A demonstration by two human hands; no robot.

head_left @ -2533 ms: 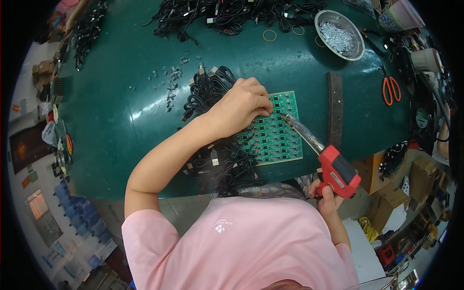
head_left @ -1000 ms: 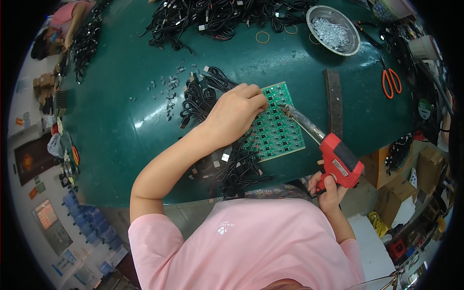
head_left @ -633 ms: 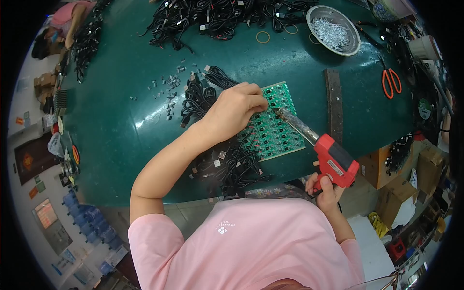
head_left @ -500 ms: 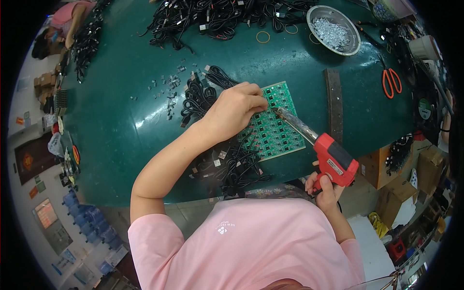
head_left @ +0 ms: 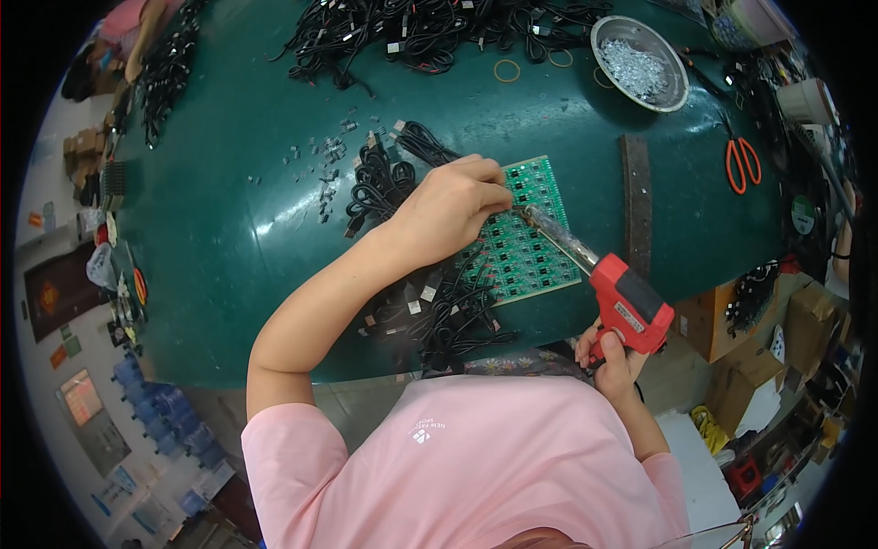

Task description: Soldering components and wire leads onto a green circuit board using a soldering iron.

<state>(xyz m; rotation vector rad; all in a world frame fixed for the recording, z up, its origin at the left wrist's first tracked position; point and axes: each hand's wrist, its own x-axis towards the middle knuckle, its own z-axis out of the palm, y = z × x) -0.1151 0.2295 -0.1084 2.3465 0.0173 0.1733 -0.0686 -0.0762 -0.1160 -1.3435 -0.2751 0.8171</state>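
Note:
My left hand [head_left: 453,206] reaches over the left part of a green circuit board panel [head_left: 540,252], its thumb and fingers pinched together at the board. What they pinch is hidden. In my right hand [head_left: 618,364] is the grip of a red and black soldering gun [head_left: 631,306]. Its metal barrel slants up and left, and the tip is close to my left fingertips, over the panel. Black USB cables [head_left: 455,316] lie along the panel's lower left, some with red wire ends on it. Another black cable bundle [head_left: 375,188] lies left of my hand.
Small dark metal parts [head_left: 329,165] are scattered on the green table. A large cable heap [head_left: 402,32] lies at the far side. Right of it are a metal bowl [head_left: 681,87] of small shiny pieces, a dark strip [head_left: 637,201] and orange-handled scissors [head_left: 743,165].
The view has shifted slightly. The soldering gun's body has tilted a little to the left, its tip still beside my left fingers. My left hand keeps its pinch over the panel.

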